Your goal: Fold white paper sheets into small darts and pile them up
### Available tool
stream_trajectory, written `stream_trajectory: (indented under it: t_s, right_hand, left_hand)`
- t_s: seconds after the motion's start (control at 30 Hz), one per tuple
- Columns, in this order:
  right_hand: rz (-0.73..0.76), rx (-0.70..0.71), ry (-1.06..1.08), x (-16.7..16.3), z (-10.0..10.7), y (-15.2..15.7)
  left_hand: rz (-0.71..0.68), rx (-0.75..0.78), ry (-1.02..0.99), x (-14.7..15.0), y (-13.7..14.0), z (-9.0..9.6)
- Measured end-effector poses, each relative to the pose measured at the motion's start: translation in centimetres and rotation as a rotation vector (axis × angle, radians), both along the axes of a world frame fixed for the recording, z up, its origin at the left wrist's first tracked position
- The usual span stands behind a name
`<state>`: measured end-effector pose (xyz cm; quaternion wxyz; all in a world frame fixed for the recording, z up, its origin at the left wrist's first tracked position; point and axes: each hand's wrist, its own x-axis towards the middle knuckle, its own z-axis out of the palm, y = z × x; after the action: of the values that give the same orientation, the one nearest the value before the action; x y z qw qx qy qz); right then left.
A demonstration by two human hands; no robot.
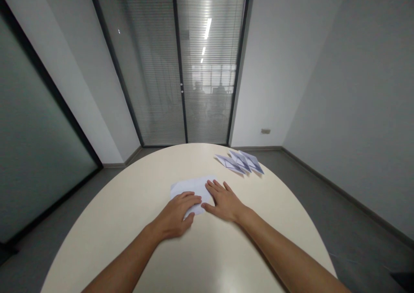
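A white sheet of paper (189, 186) lies flat on the round, cream-coloured table (129, 207) in front of me. Over its lower left part rests my left hand (177, 213), palm down, with the thumb apart from the other fingers. My right hand (224, 201) lies on the paper's right side, its fingers spread and its thumb pointing toward the left hand. Both hands partly cover the sheet, so its lower edge and right end are hidden. Neither hand grips anything.
Several folded paper pieces (241, 161) overlap near the table's far right edge. Beyond the table stand glass panels with blinds (161, 90). White walls (274, 69) and grey floor (300, 185) lie to the right, and a frosted panel (32, 146) is at left.
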<state>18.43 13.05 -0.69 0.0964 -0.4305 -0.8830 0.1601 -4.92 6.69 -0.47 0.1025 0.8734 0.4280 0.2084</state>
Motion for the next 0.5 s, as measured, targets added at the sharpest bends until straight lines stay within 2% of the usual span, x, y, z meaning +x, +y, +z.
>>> stream_trajectory:
  t_s: [0.2,0.5]
  right_hand:
    - [-0.007,-0.007,-0.011,-0.15,-0.05,-0.04]
    - [0.015,-0.029,-0.013,-0.11,-0.15,0.11]
  left_hand:
    - [0.046,-0.024,0.096,-0.33,0.56,-0.66]
    - [0.127,-0.065,0.173,-0.07,0.74,-0.25]
